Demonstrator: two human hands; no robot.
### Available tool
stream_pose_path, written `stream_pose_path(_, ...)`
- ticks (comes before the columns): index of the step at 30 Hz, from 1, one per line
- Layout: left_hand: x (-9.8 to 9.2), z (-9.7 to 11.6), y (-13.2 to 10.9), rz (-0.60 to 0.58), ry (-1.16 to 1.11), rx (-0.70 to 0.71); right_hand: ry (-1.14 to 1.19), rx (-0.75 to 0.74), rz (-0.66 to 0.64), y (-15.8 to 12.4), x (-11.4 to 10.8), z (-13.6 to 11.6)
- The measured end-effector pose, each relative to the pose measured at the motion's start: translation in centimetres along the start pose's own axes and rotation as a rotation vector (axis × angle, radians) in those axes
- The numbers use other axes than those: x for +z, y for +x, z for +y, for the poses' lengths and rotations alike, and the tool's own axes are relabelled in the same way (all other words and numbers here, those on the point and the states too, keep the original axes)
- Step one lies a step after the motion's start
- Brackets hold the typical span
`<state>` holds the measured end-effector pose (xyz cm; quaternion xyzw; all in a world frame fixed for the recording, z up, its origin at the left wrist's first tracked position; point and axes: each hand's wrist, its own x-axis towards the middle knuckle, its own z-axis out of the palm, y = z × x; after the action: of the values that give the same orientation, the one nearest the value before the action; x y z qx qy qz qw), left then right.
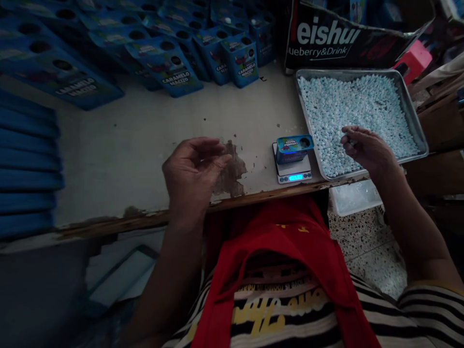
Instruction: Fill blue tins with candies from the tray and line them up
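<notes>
My left hand [194,166] hovers over the worn white table [145,140], fingers loosely curled, holding nothing. My right hand [364,147] rests over the near part of a metal tray [416,123] full of small pale blue candies [348,104]; its fingers are pinched together, and what they hold is too small to make out. Between the hands a small blue box [294,148] with a round hole lies on a digital scale [293,174] whose display glows blue.
Many blue "Caramelo Macizo" boxes [170,67] stand in rows at the back and left. Flat blue stacks [27,159] line the left edge. A dark printed carton [344,38] stands behind the tray. A clear plastic tub [353,195] sits below the table edge.
</notes>
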<state>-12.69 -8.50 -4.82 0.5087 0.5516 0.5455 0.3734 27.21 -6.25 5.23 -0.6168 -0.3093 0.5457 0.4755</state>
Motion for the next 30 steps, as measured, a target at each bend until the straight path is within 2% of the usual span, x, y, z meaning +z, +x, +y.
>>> stream_pose_path(4,1.0,-0.4,-0.1,-0.043,-0.029,-0.005,-0.013,0.007,0.004,0.2,-0.2,-0.2)
stream_pose_path(7,2.5,-1.0,-0.2,-0.119,-0.045,-0.029,-0.050,-0.052,-0.008,0.7,-0.4,-0.7)
stream_pose_path(12,6.4,-1.5,-0.3,-0.182,0.028,0.029,-0.302,-0.367,-0.013,1.1,-0.4,-1.5)
stream_pose_path(15,8.8,-1.3,-0.2,-0.271,0.065,0.091,-0.303,-0.474,0.019,1.2,0.7,-0.9)
stream_pose_path(17,10.0,-1.0,0.3,-0.333,0.053,0.141,-0.189,-0.402,0.009,1.3,1.7,0.1)
stream_pose_path(20,11.4,0.0,2.3,-0.396,0.065,0.281,0.024,-0.183,-0.026,1.3,3.4,2.1)
stream_pose_path(22,12.4,1.5,4.4,-0.429,0.155,0.447,0.189,-0.042,-0.041,1.4,4.3,3.3)
stream_pose_path(25,14.1,5.0,7.5,-0.483,0.260,0.725,0.461,0.119,-0.081,1.9,5.1,4.0)
stream_pose_path(28,16.3,8.1,9.6,-0.590,0.303,0.925,0.693,0.157,-0.062,2.9,5.4,4.0)
stream_pose_path(30,17.7,9.0,10.3,-0.681,0.361,0.992,0.805,0.141,0.001,3.6,5.5,4.0)
